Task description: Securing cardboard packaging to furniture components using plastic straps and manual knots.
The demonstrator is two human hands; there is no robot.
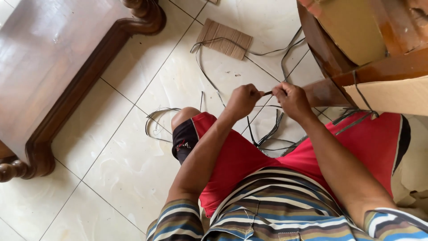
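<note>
Above the tiled floor (133, 147), between your knees, your left hand (242, 101) and right hand (292, 100) meet almost knuckle to knuckle. Both are closed tight, and the short dark piece that bridges them is a plastic strap (267, 93), pinched at each end by thumb and fingers. You look to be in the middle of working that strap, either pulling it taut or twisting it at one spot; the exact action cannot be told. Whatever comes next, it likely calls for a firm pinch and steady, opposed force, since the strap is thin and slick and the hold is only at the fingertips.

The strap does not end at your grip. From your right hand it seems to run on toward the wooden furniture (356, 53) wrapped in cardboard (392, 96) at your right, where more strap lies across the cardboard edge. Loose strap offcuts (267, 134) lie on the floor just under your hands, beside your red shorts (240, 156). A small corrugated cardboard scrap (225, 39) sits well apart, farther out, and a dark wooden table (49, 62) stands off to your left.
</note>
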